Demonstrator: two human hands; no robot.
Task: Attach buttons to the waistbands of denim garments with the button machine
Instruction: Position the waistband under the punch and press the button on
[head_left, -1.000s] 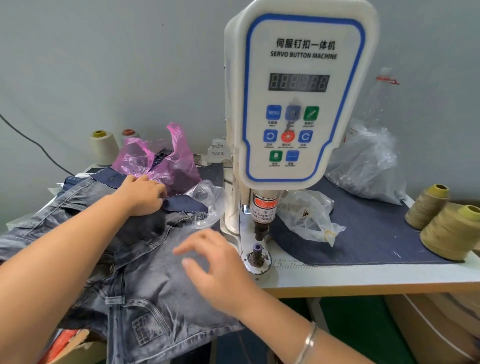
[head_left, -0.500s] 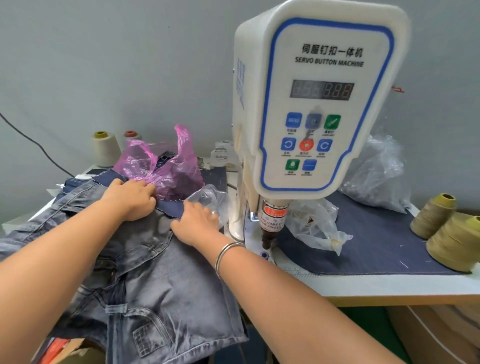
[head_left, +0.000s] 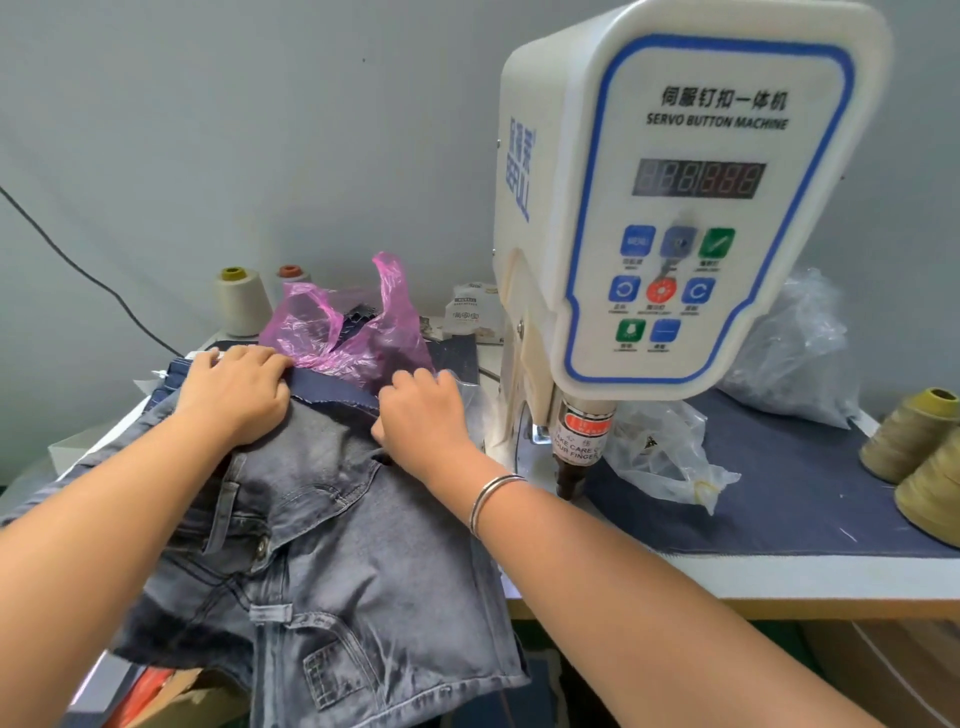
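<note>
A plain grey wall backs a white tabletop (head_left: 857, 577) laid with a dark blue cloth (head_left: 810, 499), and the servo button machine (head_left: 691, 208) stands on it with its punch head hanging low at the front. To its left lies a pile of grey denim garments (head_left: 332, 561), the topmost spread with its far edge up near a pink plastic bag (head_left: 358, 332). The left hand (head_left: 236, 389) rests on that far edge with fingers curled over it, and the right hand (head_left: 421, 415) sits close beside, fingers bent into the cloth; whether either truly pinches the fabric cannot be told. Denim like this should be fairly heavy and limp, yet thick and stiff along the seamed waistband, so that band is the sensible place to take hold, both hands apart, to drag it flat toward the punch. Thread cones (head_left: 914, 441) and clear bags (head_left: 660, 457) lie to the right.
</note>
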